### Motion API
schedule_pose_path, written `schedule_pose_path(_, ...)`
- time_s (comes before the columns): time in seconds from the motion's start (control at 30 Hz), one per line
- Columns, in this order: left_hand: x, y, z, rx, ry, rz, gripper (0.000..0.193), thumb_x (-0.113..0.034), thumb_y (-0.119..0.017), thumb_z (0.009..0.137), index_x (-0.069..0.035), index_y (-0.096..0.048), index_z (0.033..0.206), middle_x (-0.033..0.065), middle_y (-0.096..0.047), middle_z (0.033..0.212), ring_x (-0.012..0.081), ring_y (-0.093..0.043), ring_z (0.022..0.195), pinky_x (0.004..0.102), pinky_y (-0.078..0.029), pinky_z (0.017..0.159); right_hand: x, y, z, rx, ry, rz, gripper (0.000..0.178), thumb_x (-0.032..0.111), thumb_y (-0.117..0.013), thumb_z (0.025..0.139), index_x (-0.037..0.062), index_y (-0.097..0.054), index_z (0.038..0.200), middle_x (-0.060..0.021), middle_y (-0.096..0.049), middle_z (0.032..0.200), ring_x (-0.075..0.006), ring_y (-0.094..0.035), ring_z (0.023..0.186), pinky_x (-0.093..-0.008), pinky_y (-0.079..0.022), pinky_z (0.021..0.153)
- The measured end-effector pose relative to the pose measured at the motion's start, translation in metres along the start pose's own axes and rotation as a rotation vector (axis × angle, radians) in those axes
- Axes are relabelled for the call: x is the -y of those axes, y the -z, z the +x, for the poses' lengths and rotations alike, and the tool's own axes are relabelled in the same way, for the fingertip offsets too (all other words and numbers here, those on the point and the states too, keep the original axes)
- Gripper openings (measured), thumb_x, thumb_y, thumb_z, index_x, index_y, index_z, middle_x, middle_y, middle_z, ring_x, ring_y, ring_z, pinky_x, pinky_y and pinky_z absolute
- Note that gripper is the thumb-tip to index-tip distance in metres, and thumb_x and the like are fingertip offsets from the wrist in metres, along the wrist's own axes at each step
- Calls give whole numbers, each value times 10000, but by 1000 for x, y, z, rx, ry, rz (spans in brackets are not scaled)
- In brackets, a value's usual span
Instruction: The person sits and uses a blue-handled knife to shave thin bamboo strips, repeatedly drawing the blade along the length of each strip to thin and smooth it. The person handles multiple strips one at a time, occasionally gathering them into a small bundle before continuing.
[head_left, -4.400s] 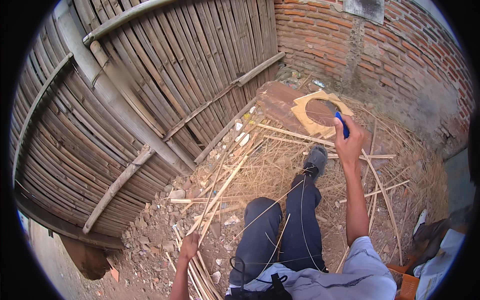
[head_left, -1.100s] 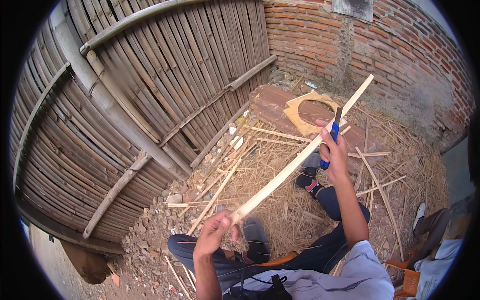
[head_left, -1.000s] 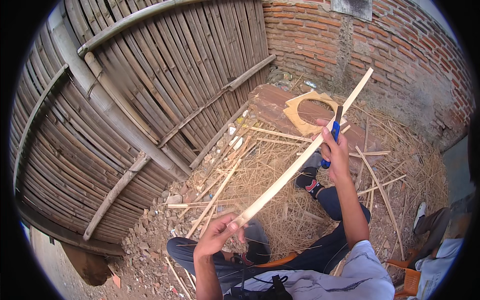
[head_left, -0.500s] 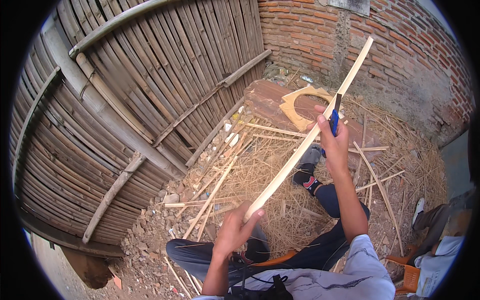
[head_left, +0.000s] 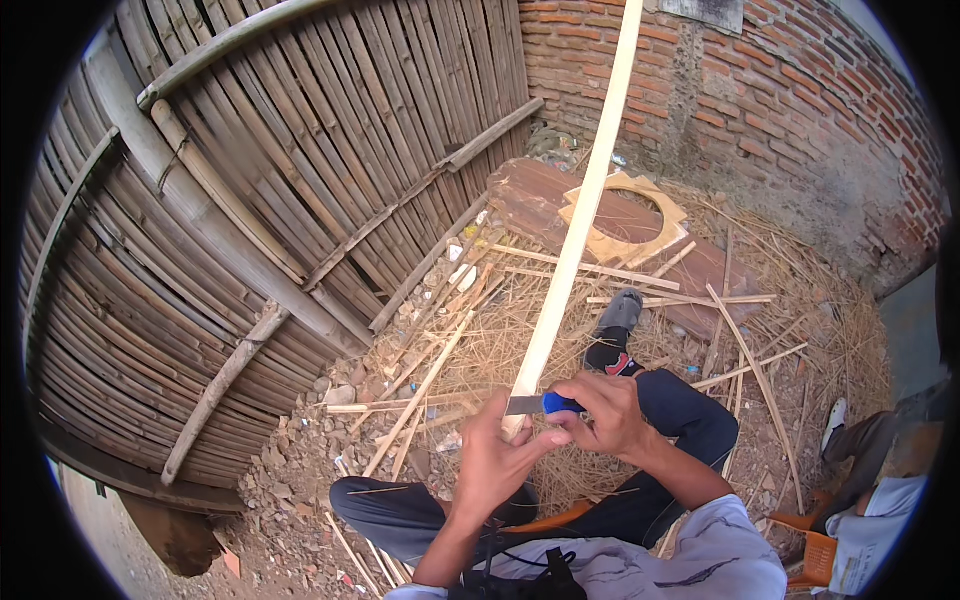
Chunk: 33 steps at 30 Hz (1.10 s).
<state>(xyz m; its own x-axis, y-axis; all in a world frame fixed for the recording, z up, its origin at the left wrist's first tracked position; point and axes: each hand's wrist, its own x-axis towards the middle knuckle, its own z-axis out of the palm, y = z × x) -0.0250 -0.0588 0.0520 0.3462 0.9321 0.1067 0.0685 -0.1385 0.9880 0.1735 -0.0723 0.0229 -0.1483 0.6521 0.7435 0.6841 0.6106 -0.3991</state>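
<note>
My left hand (head_left: pixel 490 455) is closed around the lower end of a long, pale wooden strip (head_left: pixel 575 240), which rises up and slightly right past the top of the view. In my right hand (head_left: pixel 607 415) is a blue-handled utility knife (head_left: pixel 562 403). Its dark blade (head_left: pixel 523 405) lies across the strip's face near the lower end, just above my left fingers. Both hands are close together above my lap, the right thumb near the left one. The tip of the strip below the blade is partly hidden by my fingers.
Thin strips and shavings (head_left: pixel 500 350) litter the ground ahead. A brown board (head_left: pixel 530 205) bears a ring-shaped wooden piece (head_left: pixel 680 215). A bamboo fence (head_left: pixel 330 150) stands left, a brick wall (head_left: pixel 780 110) behind. Another person (head_left: pixel 880 520) sits at the right beside an orange plastic seat (head_left: pixel 815 555).
My right hand has come down and left with the knife, from the strip's upper part to near its lower end. The strip has swung more upright, its far end moving left and up.
</note>
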Motion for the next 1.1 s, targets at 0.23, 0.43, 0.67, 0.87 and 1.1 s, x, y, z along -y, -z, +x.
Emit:
schedule_pose_path(0.23, 5, -5, 3, -31, -72, 157, 435, -343, -893, 927, 30, -684, 1005, 23, -636, 787, 83, -549, 713, 279, -479, 596, 8, -4, 6, -14, 7, -23, 305, 344, -814, 930, 68, -749, 1044, -82, -715, 797, -258, -721, 620, -365, -536, 522)
schedule_pose_path(0.43, 13, -2, 1, -18, -38, 143, 386, -335, -835, 983, 28, -702, 981, 19, -606, 729, 93, -526, 686, 320, -459, 592, 11, 3, 7, 47, 16, -106, 264, 283, -836, 887, 69, -757, 1021, -73, -714, 784, -250, -717, 608, -366, -542, 522)
schedule_pose_path(0.67, 30, 8, -10, 51, 71, 105, 333, -314, -763, 1044, 19, -741, 1034, 6, -578, 708, 88, -496, 679, 323, -435, 592, -10, 10, 9, -125, -85, -204, 253, 281, -780, 960, 33, -753, 1003, -115, -732, 788, -245, -727, 633, -357, -549, 543)
schedule_pose_path(0.87, 73, 35, -46, 116, 97, 179, 309, -292, -749, 1051, 15, -745, 1085, 10, -588, 723, 90, -514, 718, 319, -455, 641, -95, 83, 34, -464, -417, -333, 302, 280, -682, 1067, -17, -737, 1067, -129, -714, 747, -241, -642, 601, -356, -455, 561)
schedule_pose_path(1.1, 61, 19, -12, 112, 95, 113, 341, -300, -705, 1080, 32, -706, 1156, 32, -626, 787, 97, -535, 776, 316, -470, 687, -26, 3, -13, -66, -137, -90, 298, 315, -784, 989, 22, -733, 1009, -118, -747, 825, -272, -726, 638, -355, -536, 541)
